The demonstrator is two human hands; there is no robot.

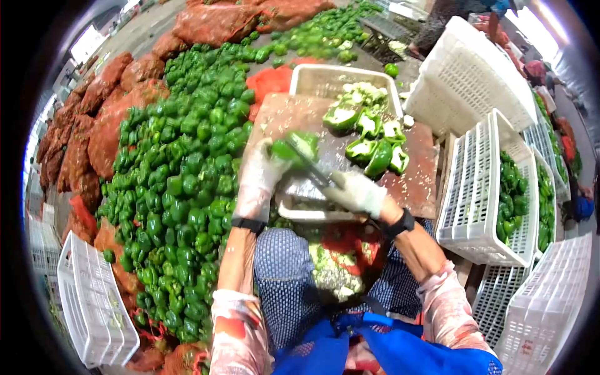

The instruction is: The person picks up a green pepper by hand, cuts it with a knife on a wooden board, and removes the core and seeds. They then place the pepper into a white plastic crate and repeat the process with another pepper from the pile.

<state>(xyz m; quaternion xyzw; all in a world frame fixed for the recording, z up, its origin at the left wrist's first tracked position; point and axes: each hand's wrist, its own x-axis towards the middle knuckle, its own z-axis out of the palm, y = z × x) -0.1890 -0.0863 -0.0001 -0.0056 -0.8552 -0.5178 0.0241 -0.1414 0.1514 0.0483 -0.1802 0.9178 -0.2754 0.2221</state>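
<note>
My gloved left hand [259, 165] is closed around a green bell pepper [303, 144] over the left part of a brown cutting board [412, 181]. In my gloved right hand [362, 192] is a knife [307, 164], its blade against the pepper and somewhat blurred. Several cut green pepper pieces [378, 159] lie on the board to the right of the blade, their pale insides showing. Behind them sits a heap of pale pepper cores [362, 95]. Small seeds are scattered over the board, which lies across a white tub [300, 80].
A large pile of whole green peppers [181, 187] spreads along the left. Red mesh sacks [119, 119] stand beyond it. White plastic crates [469, 187] are at the right, some holding peppers, and another crate [94, 306] stands at the lower left. Pepper scraps [337, 272] lie between my knees.
</note>
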